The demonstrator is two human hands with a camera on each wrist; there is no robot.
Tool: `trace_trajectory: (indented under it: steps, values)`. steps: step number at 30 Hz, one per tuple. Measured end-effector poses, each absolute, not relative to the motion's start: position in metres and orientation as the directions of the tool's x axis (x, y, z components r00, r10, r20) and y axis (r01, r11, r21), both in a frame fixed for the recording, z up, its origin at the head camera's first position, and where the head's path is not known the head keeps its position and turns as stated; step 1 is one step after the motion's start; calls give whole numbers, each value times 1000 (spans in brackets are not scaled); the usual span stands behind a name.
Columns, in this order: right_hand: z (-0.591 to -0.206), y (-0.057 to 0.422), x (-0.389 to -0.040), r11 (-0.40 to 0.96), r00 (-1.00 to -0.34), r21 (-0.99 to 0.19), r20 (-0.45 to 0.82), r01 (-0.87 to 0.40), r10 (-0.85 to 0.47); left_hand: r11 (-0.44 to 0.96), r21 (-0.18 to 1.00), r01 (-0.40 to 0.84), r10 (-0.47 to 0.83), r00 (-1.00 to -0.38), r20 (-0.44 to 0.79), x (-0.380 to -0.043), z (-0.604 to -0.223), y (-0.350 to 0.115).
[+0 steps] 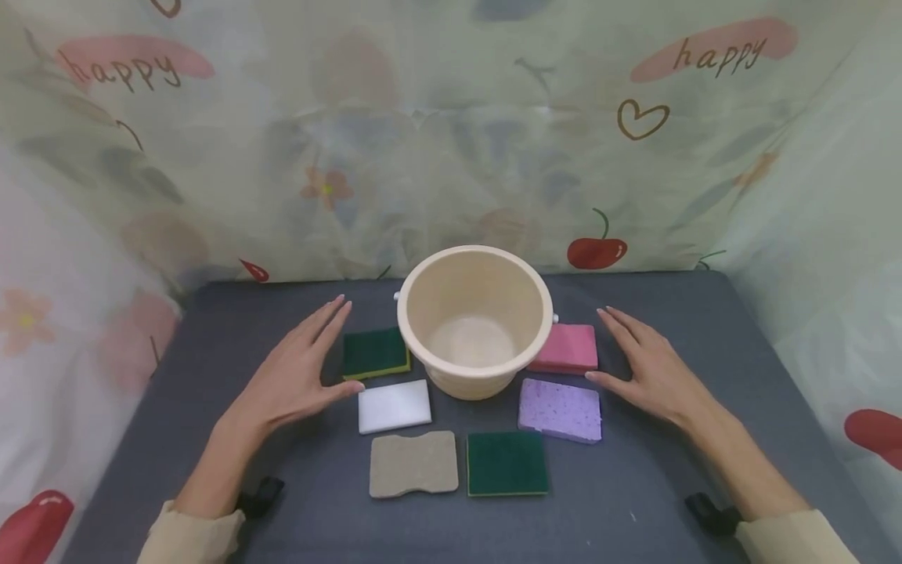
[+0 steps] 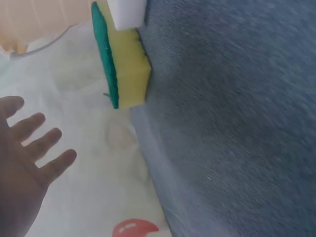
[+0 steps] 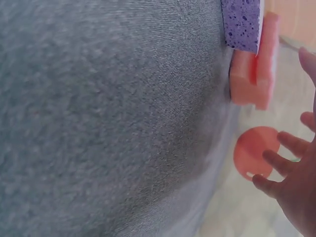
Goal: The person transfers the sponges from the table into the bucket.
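Note:
A cream bucket stands upright at the back middle of the table, its inside bare. Left of it, my left hand hovers with straight fingers, nearest a green-and-yellow sponge and a white sponge. My right hand is held likewise on the other side, beside a pink sponge and a purple sponge. In front of the bucket lie a grey sponge with notched sides and a second dark green scouring sponge. Neither hand holds anything.
A dark grey cloth covers the table. Behind it hangs a printed curtain, with more pale fabric at both sides. Dark straps sit at the wrists. The bucket partly hides the pink sponge and the back green one.

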State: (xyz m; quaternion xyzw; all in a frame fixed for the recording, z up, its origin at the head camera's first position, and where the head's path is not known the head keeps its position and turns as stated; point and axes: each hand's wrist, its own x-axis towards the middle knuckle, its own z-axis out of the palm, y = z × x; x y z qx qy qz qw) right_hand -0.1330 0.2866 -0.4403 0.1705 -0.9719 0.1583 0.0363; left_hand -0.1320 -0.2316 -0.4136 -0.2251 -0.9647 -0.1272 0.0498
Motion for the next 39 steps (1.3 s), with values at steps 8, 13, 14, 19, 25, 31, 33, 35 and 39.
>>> trace_trajectory:
  steps: [8, 13, 14, 19, 25, 31, 33, 35, 39]
  values:
    - [-440, 280, -143, 842, -916, -362, 144, -400, -373, 798, 304, 521, 471, -853, 226, -141, -402, -215]
    - [-440, 273, -148, 815, -912, -416, 108, -404, -397, 746, 376, 550, 496, -835, 238, -149, -394, -200]
    - [-441, 272, -149, 809, -912, -431, 99, -399, -397, 739, 395, 546, 495, -837, 233, -151, -393, -197]
    - [-442, 270, -153, 774, -920, -523, 52, -356, -388, 699, 478, 532, 500, -841, 205, -157, -391, -184]
    - [-445, 269, -158, 739, -915, -581, 25, -341, -403, 654, 516, 554, 527, -822, 215, -163, -393, -176]
    - [-447, 267, -163, 739, -922, -592, 15, -321, -388, 615, 548, 567, 536, -811, 237, -168, -393, -172]
    - [-449, 266, -164, 736, -922, -599, 8, -314, -387, 602, 563, 566, 532, -810, 246, -169, -394, -170]
    - [-450, 264, -165, 728, -923, -613, 2, -306, -386, 579, 587, 566, 529, -809, 257, -170, -395, -167]
    - [-452, 262, -166, 712, -926, -638, 4, -292, -376, 514, 647, 563, 526, -803, 281, -173, -397, -162]
